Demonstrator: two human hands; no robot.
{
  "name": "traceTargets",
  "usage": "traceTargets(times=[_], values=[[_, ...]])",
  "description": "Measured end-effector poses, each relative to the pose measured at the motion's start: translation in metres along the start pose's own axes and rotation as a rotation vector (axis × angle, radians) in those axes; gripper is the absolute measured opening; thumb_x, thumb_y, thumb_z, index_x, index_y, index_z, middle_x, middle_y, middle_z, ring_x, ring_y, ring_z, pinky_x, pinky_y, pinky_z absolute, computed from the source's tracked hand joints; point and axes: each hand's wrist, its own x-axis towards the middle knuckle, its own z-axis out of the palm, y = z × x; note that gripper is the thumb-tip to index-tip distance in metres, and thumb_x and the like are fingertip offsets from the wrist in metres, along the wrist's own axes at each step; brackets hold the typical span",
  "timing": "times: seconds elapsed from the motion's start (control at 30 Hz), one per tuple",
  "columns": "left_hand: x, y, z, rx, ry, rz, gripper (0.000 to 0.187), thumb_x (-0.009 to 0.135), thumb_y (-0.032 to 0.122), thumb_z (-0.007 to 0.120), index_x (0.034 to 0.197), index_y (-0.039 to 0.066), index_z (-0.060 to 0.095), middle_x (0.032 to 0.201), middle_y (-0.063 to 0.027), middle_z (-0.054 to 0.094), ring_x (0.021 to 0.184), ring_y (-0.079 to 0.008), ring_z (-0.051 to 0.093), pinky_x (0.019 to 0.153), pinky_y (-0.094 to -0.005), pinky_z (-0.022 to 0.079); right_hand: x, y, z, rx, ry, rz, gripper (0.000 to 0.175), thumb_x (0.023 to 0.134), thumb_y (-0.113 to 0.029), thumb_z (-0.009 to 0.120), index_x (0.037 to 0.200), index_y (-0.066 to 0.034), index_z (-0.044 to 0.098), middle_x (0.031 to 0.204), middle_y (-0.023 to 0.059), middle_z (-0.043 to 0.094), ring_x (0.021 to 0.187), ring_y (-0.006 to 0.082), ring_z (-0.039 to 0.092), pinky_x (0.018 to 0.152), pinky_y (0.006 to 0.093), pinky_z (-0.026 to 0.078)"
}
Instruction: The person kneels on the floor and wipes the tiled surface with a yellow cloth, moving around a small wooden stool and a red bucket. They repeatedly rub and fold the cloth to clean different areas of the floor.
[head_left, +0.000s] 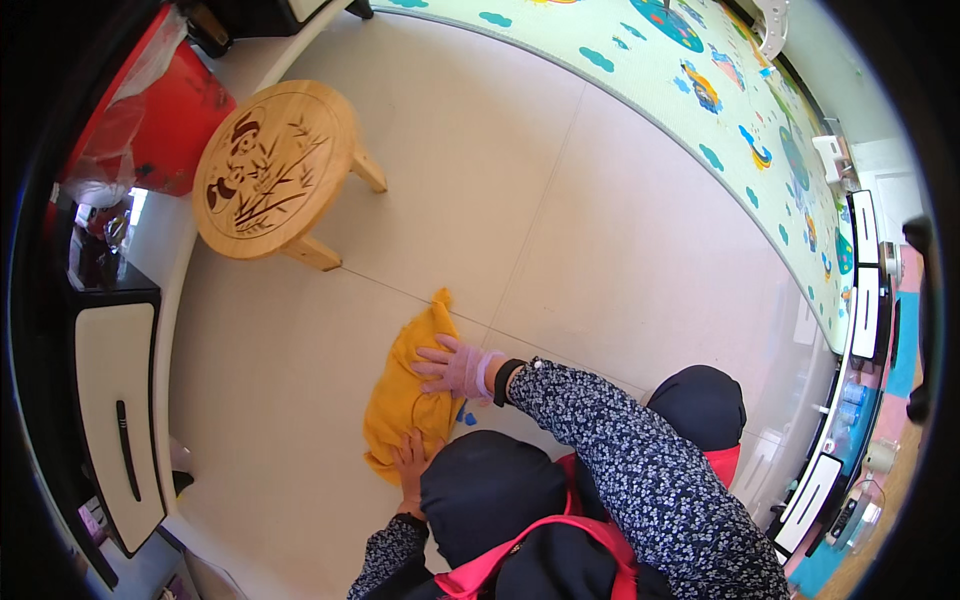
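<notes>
A yellow cloth (409, 382) lies bunched on the pale tiled floor (480, 172). My right hand (454, 367), in a thin pinkish-purple glove, rests flat on its upper right part with the fingers spread. The bare fingers of my left hand (411, 459) press on the cloth's lower end, beside my dark-clad knee (491, 487); part of that hand is hidden by the knee. Small blue pieces (466, 416) show at the cloth's right edge, near my right wrist; what they are I cannot tell.
A round wooden stool (274, 169) with a carved panda and bamboo design stands at upper left, beside a red bin (176, 112) with a plastic liner. A white-fronted cabinet (120, 427) borders the left. A patterned play mat (675, 97) covers the floor at upper right; drawers (866, 311) line the right side.
</notes>
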Motion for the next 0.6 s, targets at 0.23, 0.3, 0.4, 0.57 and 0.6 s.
traceTargets(times=[0.23, 0.3, 0.4, 0.57, 0.6], values=[[0.08, 0.033, -0.024, -0.075, -0.076, 0.376, 0.05, 0.084, 0.034, 0.053, 0.132, 0.021, 0.052, 0.141, -0.0204, 0.037, 0.128, -0.0403, 0.035, 0.104, -0.0555, 0.025, -0.081, 0.058, 0.009, -0.025, 0.055, 0.122, 0.05, 0.084, -0.031, 0.059, 0.132, -0.0317, 0.049, 0.15, 0.0064, 0.03, 0.142, 0.03, 0.021, 0.109, 0.0601, 0.02], [0.118, 0.05, -0.033, -0.11, -0.119, 0.567, 0.051, 0.084, 0.033, 0.053, 0.133, 0.019, 0.051, 0.14, -0.0195, 0.039, 0.127, -0.0367, 0.039, 0.104, -0.0499, 0.028, -0.12, 0.076, 0.011, -0.017, 0.046, 0.152, 0.052, 0.08, -0.03, 0.064, 0.131, -0.031, 0.049, 0.15, 0.0063, 0.03, 0.141, 0.0312, 0.022, 0.107, 0.061, 0.023], [0.173, 0.103, -0.027, -0.124, -0.235, 0.82, 0.059, 0.078, 0.028, 0.058, 0.135, 0.016, 0.049, 0.139, -0.0194, 0.041, 0.127, -0.0358, 0.04, 0.104, -0.0478, 0.03, -0.185, 0.1, 0.02, -0.059, 0.03, 0.165, 0.053, 0.078, -0.03, 0.066, 0.129, -0.0308, 0.05, 0.149, 0.0063, 0.032, 0.139, 0.0323, 0.026, 0.105, 0.0603, 0.026], [0.235, 0.188, -0.016, -0.264, -0.508, 1.091, 0.059, 0.08, 0.015, 0.056, 0.138, 0.012, 0.044, 0.143, -0.0229, 0.036, 0.131, -0.0381, 0.037, 0.106, -0.0451, 0.031, -0.292, 0.133, 0.032, -0.095, -0.033, 0.185, 0.06, 0.074, -0.032, 0.071, 0.13, -0.0301, 0.049, 0.15, 0.0062, 0.03, 0.138, 0.0328, 0.027, 0.104, 0.0564, 0.029], [0.245, 0.201, -0.017, -0.33, -0.603, 1.105, 0.059, 0.08, 0.012, 0.056, 0.138, 0.011, 0.044, 0.144, -0.0233, 0.035, 0.132, -0.0391, 0.035, 0.106, -0.0446, 0.031, -0.31, 0.137, 0.036, -0.074, -0.047, 0.241, 0.06, 0.074, -0.031, 0.07, 0.13, -0.0298, 0.05, 0.15, 0.0066, 0.03, 0.138, 0.0331, 0.027, 0.104, 0.0556, 0.029]])
